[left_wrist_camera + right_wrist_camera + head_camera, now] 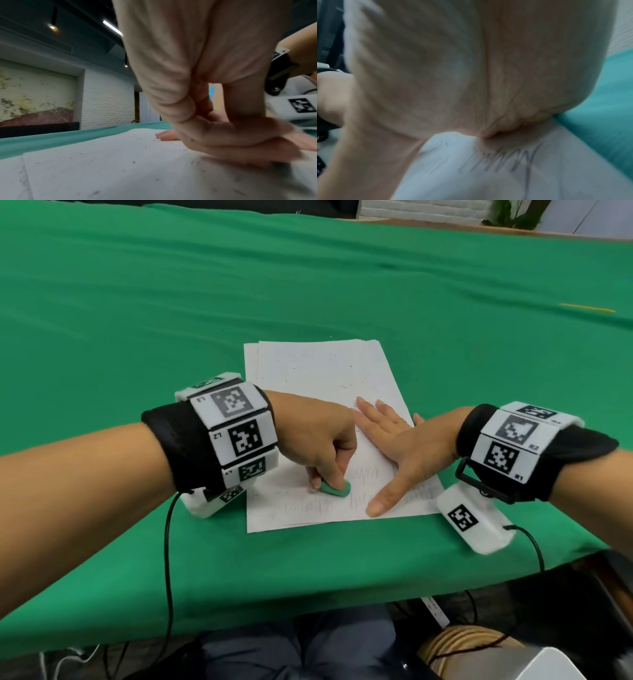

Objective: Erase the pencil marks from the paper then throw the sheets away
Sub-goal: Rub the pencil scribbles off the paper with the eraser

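A small stack of white sheets [308,371] lies on the green table, with grey pencil scribbles [366,474] across the near half and eraser crumbs higher up. My left hand [322,440] pinches a green eraser [335,489] and presses it onto the top sheet near the left end of the scribbles. My right hand [394,446] lies flat on the paper, fingers spread and thumb stretched toward the near edge, pinning the sheets. In the left wrist view the curled fingers [231,142] hide the eraser. The right wrist view shows the palm [453,67] over a scribble [513,161].
A yellow pencil [587,308] lies far off at the right on the green cloth [137,302]. The table's near edge [308,604] runs just below the sheets, with my knees and cables beneath it. A white object [561,666] sits at the bottom right.
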